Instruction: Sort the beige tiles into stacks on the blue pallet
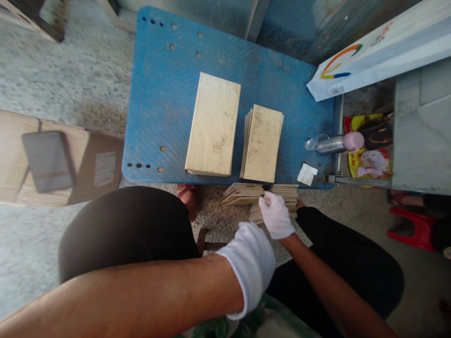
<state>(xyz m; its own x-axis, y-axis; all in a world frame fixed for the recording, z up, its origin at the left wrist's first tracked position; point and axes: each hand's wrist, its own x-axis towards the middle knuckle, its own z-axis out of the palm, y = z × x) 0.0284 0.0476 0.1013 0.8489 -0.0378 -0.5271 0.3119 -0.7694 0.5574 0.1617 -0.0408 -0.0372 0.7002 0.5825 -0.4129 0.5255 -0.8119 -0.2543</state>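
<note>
Speckled grey floor (pixel 95 77), blue table (pixel 162 108) — perforated, scuffed, smooth panels (pixel 211 16) behind it, red stool (pixel 427 229) at right.

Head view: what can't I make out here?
All in the head view:
Left hand: its fingertips, and anything in them, are hidden by the hand itself.
Right hand: whatever is at its fingertips is too small to tell.
Slats: partly covered by the right hand.
Carton label: print too small to read.
Bag: cut off by the right edge.
</note>
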